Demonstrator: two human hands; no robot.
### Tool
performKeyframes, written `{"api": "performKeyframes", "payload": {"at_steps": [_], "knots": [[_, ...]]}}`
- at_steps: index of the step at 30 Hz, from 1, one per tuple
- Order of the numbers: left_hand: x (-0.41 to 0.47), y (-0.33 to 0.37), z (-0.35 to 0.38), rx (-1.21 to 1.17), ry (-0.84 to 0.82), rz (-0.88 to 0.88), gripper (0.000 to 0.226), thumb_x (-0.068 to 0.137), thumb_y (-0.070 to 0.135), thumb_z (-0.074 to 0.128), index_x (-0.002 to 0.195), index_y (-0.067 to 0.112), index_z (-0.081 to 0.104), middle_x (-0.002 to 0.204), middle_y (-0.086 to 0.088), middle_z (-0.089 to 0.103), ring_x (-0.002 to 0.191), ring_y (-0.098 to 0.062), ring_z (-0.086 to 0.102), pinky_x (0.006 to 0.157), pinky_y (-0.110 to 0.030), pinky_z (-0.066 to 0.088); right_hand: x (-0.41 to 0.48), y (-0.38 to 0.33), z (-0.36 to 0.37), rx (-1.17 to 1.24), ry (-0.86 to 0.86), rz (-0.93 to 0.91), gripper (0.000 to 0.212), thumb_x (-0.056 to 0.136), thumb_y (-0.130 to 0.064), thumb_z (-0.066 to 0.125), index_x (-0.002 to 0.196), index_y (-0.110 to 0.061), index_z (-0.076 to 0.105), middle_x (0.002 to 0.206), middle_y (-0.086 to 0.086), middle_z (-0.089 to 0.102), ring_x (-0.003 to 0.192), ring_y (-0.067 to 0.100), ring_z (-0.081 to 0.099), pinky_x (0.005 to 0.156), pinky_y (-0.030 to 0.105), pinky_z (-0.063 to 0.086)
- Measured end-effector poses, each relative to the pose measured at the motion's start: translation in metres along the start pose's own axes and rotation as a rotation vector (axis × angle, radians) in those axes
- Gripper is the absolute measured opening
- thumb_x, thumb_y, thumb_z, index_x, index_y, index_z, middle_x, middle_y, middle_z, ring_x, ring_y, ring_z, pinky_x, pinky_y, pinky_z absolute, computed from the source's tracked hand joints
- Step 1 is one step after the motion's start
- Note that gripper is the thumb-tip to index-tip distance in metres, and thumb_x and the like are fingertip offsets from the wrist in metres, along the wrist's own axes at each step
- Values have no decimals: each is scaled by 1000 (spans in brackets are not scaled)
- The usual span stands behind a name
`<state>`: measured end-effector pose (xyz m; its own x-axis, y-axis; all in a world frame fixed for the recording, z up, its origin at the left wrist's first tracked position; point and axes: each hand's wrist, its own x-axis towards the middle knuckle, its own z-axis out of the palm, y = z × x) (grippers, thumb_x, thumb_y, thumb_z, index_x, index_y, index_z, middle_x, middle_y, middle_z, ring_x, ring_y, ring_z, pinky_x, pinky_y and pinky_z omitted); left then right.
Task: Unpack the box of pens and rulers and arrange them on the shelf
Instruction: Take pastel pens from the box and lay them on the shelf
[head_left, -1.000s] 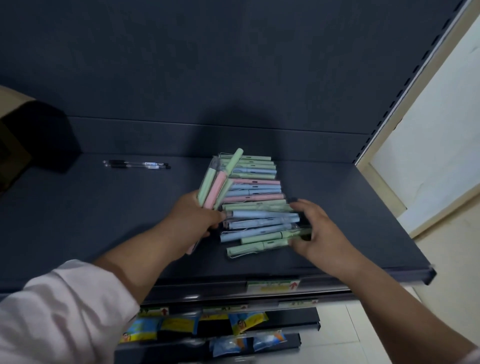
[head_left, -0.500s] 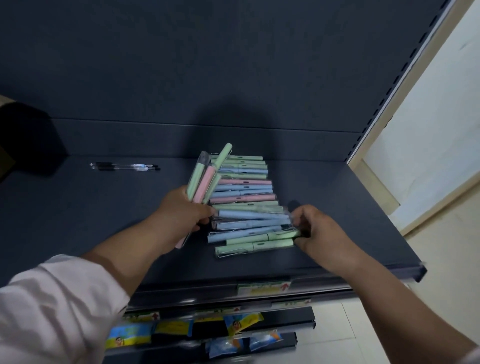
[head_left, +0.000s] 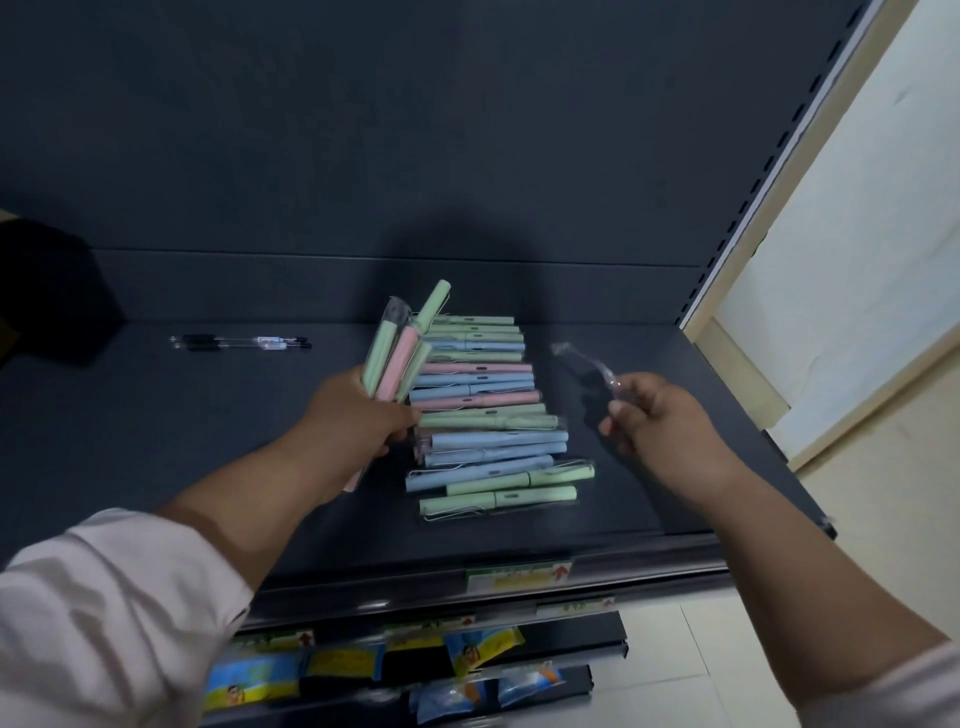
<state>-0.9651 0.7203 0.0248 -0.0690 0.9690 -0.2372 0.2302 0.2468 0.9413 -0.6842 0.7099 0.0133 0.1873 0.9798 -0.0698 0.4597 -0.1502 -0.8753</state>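
Two clear pens (head_left: 241, 342) lie far left on the shelf (head_left: 130, 441). The left hand (head_left: 358, 415) has its fingers curled round a bundle of pastel pens (head_left: 400, 353), just beside the row of pens (head_left: 483, 415) lying mid-shelf; right of it, the right hand (head_left: 654, 421) pinches a clear wrapper (head_left: 587, 361).

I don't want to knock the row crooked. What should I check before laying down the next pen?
1. Supply: the left hand grips the bundle of pens: ok.
2. Is the right hand free to take a pen: not ok, it pinches a clear plastic wrapper.
3. The row of pens lies flat on the shelf: ok, though the nearest ones are slightly skewed.
4. Bare shelf in front of the row: ok.
5. Count of pens in the bundle: cannot tell.
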Motion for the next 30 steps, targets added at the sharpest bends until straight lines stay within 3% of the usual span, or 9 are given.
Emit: {"api": "performKeyframes", "payload": {"at_steps": [4, 6, 10, 12, 16, 18, 20, 26, 30], "knots": [[0, 6, 2, 7, -6, 20, 28, 81, 2, 71, 100, 16, 56, 79, -8, 61, 64, -14, 57, 50, -21, 47, 17, -4, 0, -217, 197, 32, 16, 92, -17, 61, 95, -11, 47, 78, 5, 64, 48, 11, 59, 44, 22, 42], [0, 8, 4, 18, -13, 34, 28, 81, 3, 71, 99, 17, 56, 81, -9, 62, 65, -15, 57, 51, -21, 47, 23, -7, -3, -257, 264, 15, 24, 91, -21, 61, 107, -12, 46, 91, 2, 59, 65, 13, 58, 56, 21, 41], [0, 8, 9, 46, -29, 60, 27, 82, 5, 71, 100, 19, 55, 80, -5, 60, 64, -14, 55, 51, -20, 45, 24, 1, -2, -160, 77, 1, 63, 92, -18, 60, 146, -16, 29, 132, 1, 53, 122, 21, 50, 97, 28, 37], [0, 7, 10, 58, -37, 76, 26, 82, 5, 71, 94, 23, 56, 79, -4, 59, 64, -13, 54, 51, -19, 46, 18, 8, 1, -226, 64, -50, 68, 92, -14, 60, 150, -18, 25, 146, 2, 43, 134, 21, 41, 104, 24, 29], [0, 7, 9, 75, -31, 86, 29, 82, 5, 71, 87, 27, 54, 80, -4, 59, 66, -15, 55, 55, -22, 49, -5, 16, 6, -356, 113, -207, 48, 86, -15, 69, 131, -19, 52, 127, -1, 52, 113, 17, 51, 92, 15, 31], [1, 7, 8, 73, -34, 84, 27, 81, 5, 71, 89, 24, 55, 80, -6, 60, 66, -16, 56, 56, -24, 49, -15, 19, 8, -391, -26, -246, 27, 82, -17, 72, 106, -28, 63, 106, -8, 53, 107, 18, 53, 92, 22, 38], [1, 9, 7, 75, -43, 91, 26, 81, 3, 71, 88, 23, 55, 78, -8, 59, 66, -17, 56, 54, -24, 48, -19, 18, 8, -430, -178, -205, 22, 83, -22, 71, 91, -40, 61, 102, -11, 52, 109, 17, 51, 101, 35, 40], [-1, 9, 7, 84, -56, 107, 26, 81, 3, 71, 89, 22, 55, 76, -9, 59, 63, -17, 55, 50, -23, 47, -21, 12, 3, -410, -307, -127, 13, 85, -37, 66, 88, -47, 59, 109, -16, 50, 119, 15, 41, 109, 45, 31], [-2, 8, 5, 85, -42, 105, 29, 81, 6, 72, 87, 27, 54, 78, -6, 61, 64, -15, 56, 49, -20, 46, -23, 15, 4, -504, -304, -188, 19, 82, -26, 73, 85, -40, 61, 105, -15, 50, 114, 16, 41, 105, 42, 32]]}}
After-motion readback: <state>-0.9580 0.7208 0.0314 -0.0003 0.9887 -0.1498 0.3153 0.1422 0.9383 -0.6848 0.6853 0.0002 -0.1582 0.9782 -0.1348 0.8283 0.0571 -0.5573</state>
